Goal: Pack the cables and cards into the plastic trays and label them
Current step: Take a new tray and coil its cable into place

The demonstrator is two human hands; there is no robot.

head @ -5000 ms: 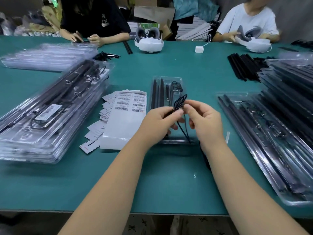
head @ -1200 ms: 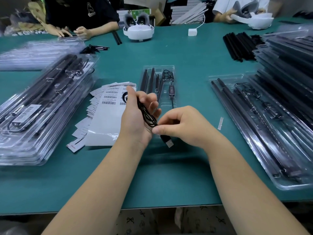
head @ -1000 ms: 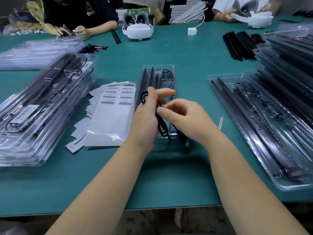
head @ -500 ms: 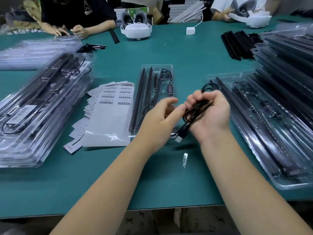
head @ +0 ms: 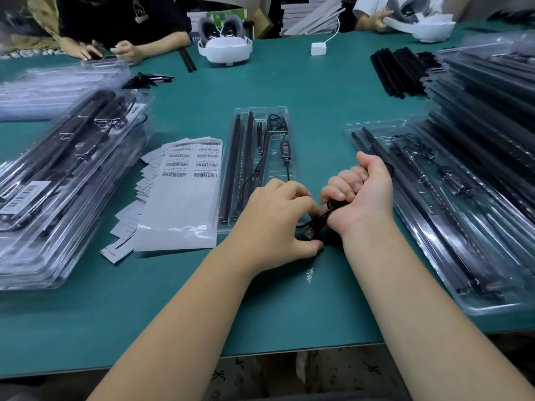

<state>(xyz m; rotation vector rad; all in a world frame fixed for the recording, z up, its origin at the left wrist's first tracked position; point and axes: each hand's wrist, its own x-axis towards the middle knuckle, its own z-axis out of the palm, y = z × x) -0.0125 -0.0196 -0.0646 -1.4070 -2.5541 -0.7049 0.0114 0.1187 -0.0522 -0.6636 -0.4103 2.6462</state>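
A clear plastic tray (head: 291, 117) lies in the middle of the green table, holding black strips and an inline controller (head: 285, 150). My right hand (head: 366, 192) grips a coiled black cable, its fist just right of the tray's near end. The cable's USB plug (head: 314, 230) sticks out below that fist. My left hand (head: 278, 224) is curled over the tray's near right corner, its fingers at the cable beside the plug. A sheet of barcode labels (head: 179, 204) lies on cards left of the tray.
A stack of packed trays (head: 58, 183) sits at the left, more trays (head: 451, 215) and a tall stack (head: 492, 91) at the right. Loose black strips (head: 396, 70) lie far right. Two other people work at the far edge, beside a white headset (head: 225, 44).
Over five seconds I coiled the cable between both hands. In the last half second both hands dropped toward the table beside the tray's near end, the coil staying in my right fist.
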